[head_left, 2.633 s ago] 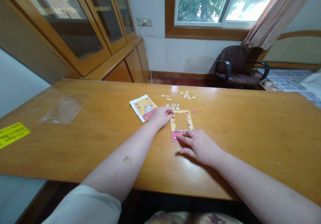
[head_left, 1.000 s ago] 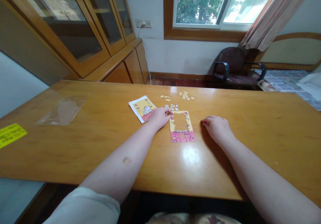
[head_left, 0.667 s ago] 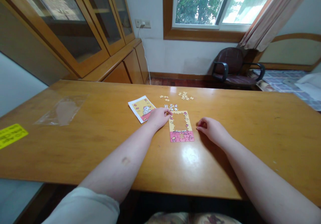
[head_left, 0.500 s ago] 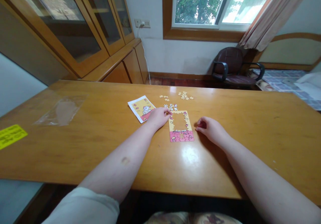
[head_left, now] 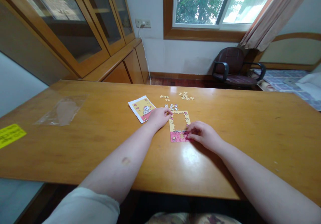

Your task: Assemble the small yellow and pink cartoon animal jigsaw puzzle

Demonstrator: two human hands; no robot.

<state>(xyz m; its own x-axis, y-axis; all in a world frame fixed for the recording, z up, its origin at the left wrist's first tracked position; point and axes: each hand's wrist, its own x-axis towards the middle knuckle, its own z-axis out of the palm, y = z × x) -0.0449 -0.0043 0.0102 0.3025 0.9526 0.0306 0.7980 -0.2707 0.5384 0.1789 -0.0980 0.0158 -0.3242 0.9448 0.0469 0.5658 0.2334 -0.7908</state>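
A partly assembled jigsaw puzzle [head_left: 177,137] lies on the table, with a yellow border around a bare middle and a pink lower part. At its upper left edge rests my left hand [head_left: 161,116], fingers curled and closed, fingertips on the border. My right hand [head_left: 202,132] is over the lower right of the puzzle, thumb and fingers pinched around what looks like a small pink puzzle piece [head_left: 186,134], mostly hidden. Just beyond the top edge are several printed loose pieces [head_left: 171,107]. A picture card [head_left: 141,107] sits partly behind my left hand.
Plain yellowish pieces form a small group [head_left: 165,97] and a larger pile [head_left: 186,96] towards the far edge. To the left lie a clear plastic bag [head_left: 65,111] and a yellow label [head_left: 11,135]. Beyond the wooden table [head_left: 105,143] stands an office chair [head_left: 229,65].
My right hand has moved left from beside the puzzle to over its lower right part. My left hand has stayed at the upper left edge.
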